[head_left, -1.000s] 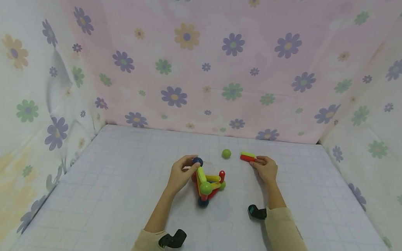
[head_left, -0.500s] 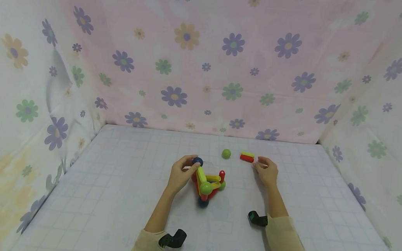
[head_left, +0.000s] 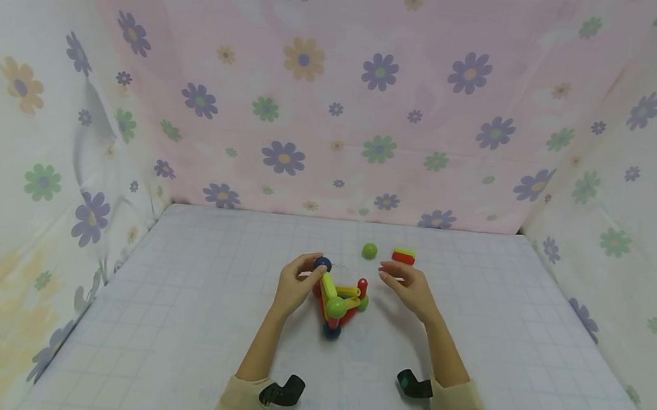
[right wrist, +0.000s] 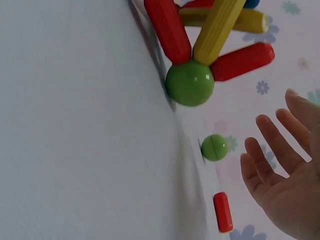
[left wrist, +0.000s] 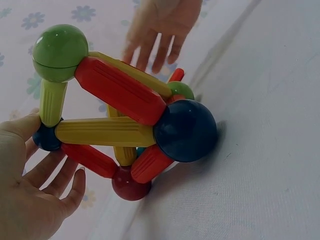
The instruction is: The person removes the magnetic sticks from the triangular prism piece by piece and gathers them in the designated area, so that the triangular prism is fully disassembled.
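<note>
A toy structure [head_left: 336, 307] of coloured magnetic sticks and balls stands on the table. My left hand [head_left: 293, 286] pinches the small-looking dark blue ball [left wrist: 47, 138] at its upper corner. In the left wrist view a larger-looking dark blue ball [left wrist: 185, 131] sits at a lower corner, near a dark red ball [left wrist: 131, 183]. One red stick [head_left: 362, 288] juts up from a green ball [right wrist: 190, 83] on the structure's right. My right hand [head_left: 411, 288], fingers loosely spread and holding nothing, hovers to the right of the structure, apart from it.
Behind the structure lies a loose green ball [head_left: 369, 251]. To its right, a red stick [head_left: 403, 258] and a yellow-green stick [head_left: 404, 251] lie side by side. Flowered cloth [head_left: 333, 142] encloses the white table [head_left: 183, 322] at the back and sides.
My right hand has left the loose red stick and moved left and nearer, toward the structure. The sticks stay on the table. My left hand keeps its hold on the dark blue ball.
</note>
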Tool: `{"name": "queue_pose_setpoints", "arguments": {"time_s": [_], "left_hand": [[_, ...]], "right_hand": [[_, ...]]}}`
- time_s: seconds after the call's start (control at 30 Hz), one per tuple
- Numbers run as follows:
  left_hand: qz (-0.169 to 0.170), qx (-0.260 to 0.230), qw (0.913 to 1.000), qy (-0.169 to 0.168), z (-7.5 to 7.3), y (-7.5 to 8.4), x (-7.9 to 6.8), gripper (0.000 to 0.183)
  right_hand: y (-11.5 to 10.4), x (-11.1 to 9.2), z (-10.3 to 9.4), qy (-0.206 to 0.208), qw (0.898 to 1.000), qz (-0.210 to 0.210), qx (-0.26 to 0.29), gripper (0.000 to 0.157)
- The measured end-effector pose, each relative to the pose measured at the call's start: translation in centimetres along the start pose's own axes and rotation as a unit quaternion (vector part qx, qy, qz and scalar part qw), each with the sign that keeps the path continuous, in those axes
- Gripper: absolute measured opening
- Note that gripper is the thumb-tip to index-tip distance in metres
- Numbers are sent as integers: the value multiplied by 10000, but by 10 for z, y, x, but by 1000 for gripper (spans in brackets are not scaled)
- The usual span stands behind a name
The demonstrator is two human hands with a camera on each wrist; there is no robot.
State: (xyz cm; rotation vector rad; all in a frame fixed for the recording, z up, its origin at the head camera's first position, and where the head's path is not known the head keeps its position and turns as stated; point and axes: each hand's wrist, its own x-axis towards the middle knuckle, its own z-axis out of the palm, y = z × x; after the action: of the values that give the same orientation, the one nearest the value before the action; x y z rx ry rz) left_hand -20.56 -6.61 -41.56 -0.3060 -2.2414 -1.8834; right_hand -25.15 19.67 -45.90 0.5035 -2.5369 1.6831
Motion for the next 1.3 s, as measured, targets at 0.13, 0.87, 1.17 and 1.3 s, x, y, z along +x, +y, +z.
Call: {"name": "queue_pose_setpoints", "arguments": {"time_s": [0.13,0.87,1.17,1.3], "left_hand": [[10,-15,10000,56,0,0,-1,30],[-11,-209,9995,-243,3,12,-23,27],[268,166,9943,-1021,1,26,-30,44],[253,146,9944,-1020,1,26,-31,42]], "right_hand": [[-24,-6,13,-340,9987,-369,-73,30],[-73,-27,36,-717,9785,-1859,-527,27],[-77,-27,39,-800,9784,-1801,-618,30],[-79,-27,39,-634,9826,-1624,-644,32]]}}
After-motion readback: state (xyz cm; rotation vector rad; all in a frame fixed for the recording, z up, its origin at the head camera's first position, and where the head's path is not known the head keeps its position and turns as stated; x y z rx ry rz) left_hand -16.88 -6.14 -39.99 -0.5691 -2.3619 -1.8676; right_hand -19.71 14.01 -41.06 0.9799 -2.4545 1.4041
